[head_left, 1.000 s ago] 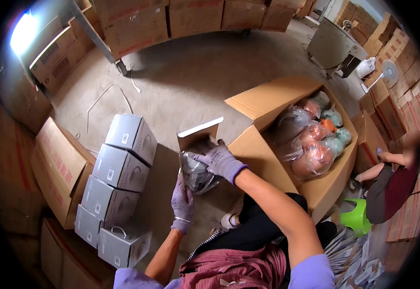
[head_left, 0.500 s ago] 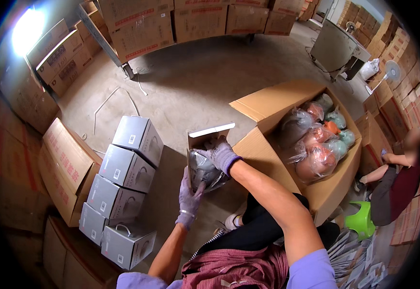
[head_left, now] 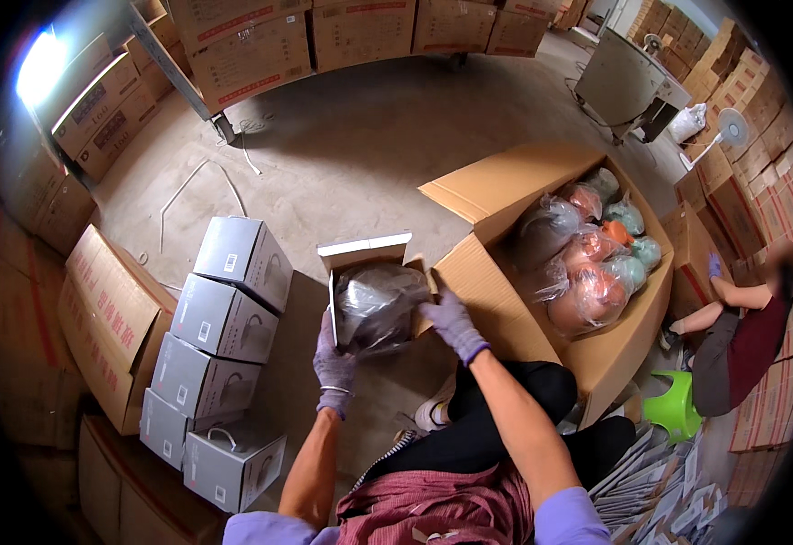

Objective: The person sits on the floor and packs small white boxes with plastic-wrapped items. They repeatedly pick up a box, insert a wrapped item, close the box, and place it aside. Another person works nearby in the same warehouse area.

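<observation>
In front of me an open small box [head_left: 366, 247] stands with its flaps up. Inside lies a grey item in clear plastic [head_left: 380, 295], its exact kind hidden by the wrap. My left hand [head_left: 333, 361], in a light purple glove, grips the box's left side. On the opposite side my right hand [head_left: 454, 327], gloved alike, holds the right flap. To the right, a large open carton [head_left: 496, 186] contains several plastic-wrapped round vessels [head_left: 587, 295] in orange, green and grey. Several closed grey boxes [head_left: 237, 254] with pictures on their sides are lined up at my left; the nearest has a white handle.
Brown cartons load a trolley [head_left: 222, 127] at the back. An open carton [head_left: 110, 318] stands at far left. At right a co-worker [head_left: 746, 350] sits near a green stool [head_left: 674, 407]. Flattened grey cardboard pieces [head_left: 660, 486] lie at lower right.
My right hand has come out from the box's inside and moved to its right flap. The small box has turned more open toward me, and the wrapped item shows more fully.
</observation>
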Demonstrator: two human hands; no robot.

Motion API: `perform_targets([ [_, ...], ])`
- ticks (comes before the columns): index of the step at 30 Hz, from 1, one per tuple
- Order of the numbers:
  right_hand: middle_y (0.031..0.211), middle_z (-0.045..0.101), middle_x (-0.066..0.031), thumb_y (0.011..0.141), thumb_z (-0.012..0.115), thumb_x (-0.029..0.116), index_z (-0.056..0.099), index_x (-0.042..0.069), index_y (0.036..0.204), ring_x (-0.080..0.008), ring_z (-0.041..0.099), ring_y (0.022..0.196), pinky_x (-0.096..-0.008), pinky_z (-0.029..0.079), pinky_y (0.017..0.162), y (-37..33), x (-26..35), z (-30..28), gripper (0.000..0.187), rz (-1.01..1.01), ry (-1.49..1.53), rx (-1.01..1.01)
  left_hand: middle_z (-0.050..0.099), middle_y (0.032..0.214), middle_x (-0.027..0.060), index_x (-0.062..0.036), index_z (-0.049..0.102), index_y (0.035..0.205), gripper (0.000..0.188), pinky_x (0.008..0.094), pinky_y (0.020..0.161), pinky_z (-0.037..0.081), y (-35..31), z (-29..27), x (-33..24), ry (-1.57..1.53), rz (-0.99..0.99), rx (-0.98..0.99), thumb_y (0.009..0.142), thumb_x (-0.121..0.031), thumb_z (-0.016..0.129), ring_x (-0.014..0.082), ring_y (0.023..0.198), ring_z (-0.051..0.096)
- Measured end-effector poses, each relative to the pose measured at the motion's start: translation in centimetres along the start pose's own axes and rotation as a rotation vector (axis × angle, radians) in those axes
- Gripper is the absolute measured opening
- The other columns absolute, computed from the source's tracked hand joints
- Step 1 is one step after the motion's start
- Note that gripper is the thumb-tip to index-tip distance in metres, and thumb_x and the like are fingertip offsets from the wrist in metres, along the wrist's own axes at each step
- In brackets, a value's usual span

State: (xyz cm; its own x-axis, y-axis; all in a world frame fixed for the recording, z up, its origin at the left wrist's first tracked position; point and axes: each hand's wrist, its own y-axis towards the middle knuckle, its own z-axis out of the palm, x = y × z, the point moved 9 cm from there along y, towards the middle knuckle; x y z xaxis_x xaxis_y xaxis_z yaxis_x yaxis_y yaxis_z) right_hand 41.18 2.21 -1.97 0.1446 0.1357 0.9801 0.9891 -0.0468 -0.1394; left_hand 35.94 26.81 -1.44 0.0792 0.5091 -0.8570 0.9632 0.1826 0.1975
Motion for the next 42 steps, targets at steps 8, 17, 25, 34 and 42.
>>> perform_targets([
  [8, 0.14, 0.03, -0.029, 0.072, 0.074, 0.036, 0.019, 0.003, 0.144, -0.0426, 0.033, 0.129, -0.042, 0.033, 0.106, -2.3, 3.8, 3.5, 0.097, -0.256, -0.535, 0.067, 0.039, 0.137, 0.0219, -0.0053, 0.033, 0.139, 0.069, 0.0474, 0.1, 0.035, 0.1, 1.0, -4.4, 0.275, 0.37, 0.128, 0.081, -0.023, 0.065, 0.0398, 0.12, 0.043],
  [17, 0.124, 0.044, -0.0175, 0.061, 0.076, 0.053, 0.037, 0.016, 0.139, -0.0358, 0.049, 0.109, -0.0442, 0.043, 0.092, -2.9, 5.7, 10.3, 0.095, -0.345, -1.267, 0.542, 0.049, 0.129, 0.0164, -0.0065, 0.052, 0.124, 0.052, 0.0409, 0.082, 0.05, 3.9, 1.6, -2.4, 0.129, 0.392, 0.615, 0.079, -0.026, 0.067, 0.0357, 0.097, 0.058],
  [25, 0.12, 0.051, -0.0084, 0.071, 0.068, 0.016, 0.047, 0.014, 0.133, -0.0247, 0.049, 0.105, -0.0368, 0.042, 0.088, -4.4, 2.7, 7.4, 0.066, -0.282, -0.78, 0.229, 0.057, 0.095, 0.0168, -0.0085, 0.055, 0.121, 0.044, 0.0413, 0.076, 0.047, 8.9, -1.4, -13.6, 0.191, 0.55, 0.46, 0.083, -0.029, 0.064, 0.0334, 0.087, 0.055],
  [34, 0.133, 0.047, -0.0138, 0.073, 0.056, 0.001, 0.032, -0.001, 0.14, -0.0184, 0.05, 0.115, -0.0291, 0.042, 0.095, -6.1, 1.4, 2.4, 0.071, -0.097, 0.089, 0.005, 0.031, 0.139, 0.0269, -0.0194, 0.042, 0.135, 0.063, 0.0472, 0.088, 0.048, 1.4, 0.5, -4.0, 0.184, 0.317, 0.469, 0.08, -0.03, 0.069, 0.0457, 0.117, 0.046],
  [42, 0.095, 0.05, -0.01, 0.077, 0.065, 0.015, 0.051, 0.012, 0.128, -0.0292, 0.053, 0.089, -0.0433, 0.046, 0.081, -7.4, 2.5, 4.3, 0.054, -0.437, -1.037, 0.037, 0.025, 0.143, 0.0296, -0.0242, 0.037, 0.139, 0.063, 0.0444, 0.086, 0.051, 0.1, 1.1, -0.5, 0.214, 0.32, 0.481, 0.083, -0.021, 0.066, 0.0479, 0.122, 0.04],
])
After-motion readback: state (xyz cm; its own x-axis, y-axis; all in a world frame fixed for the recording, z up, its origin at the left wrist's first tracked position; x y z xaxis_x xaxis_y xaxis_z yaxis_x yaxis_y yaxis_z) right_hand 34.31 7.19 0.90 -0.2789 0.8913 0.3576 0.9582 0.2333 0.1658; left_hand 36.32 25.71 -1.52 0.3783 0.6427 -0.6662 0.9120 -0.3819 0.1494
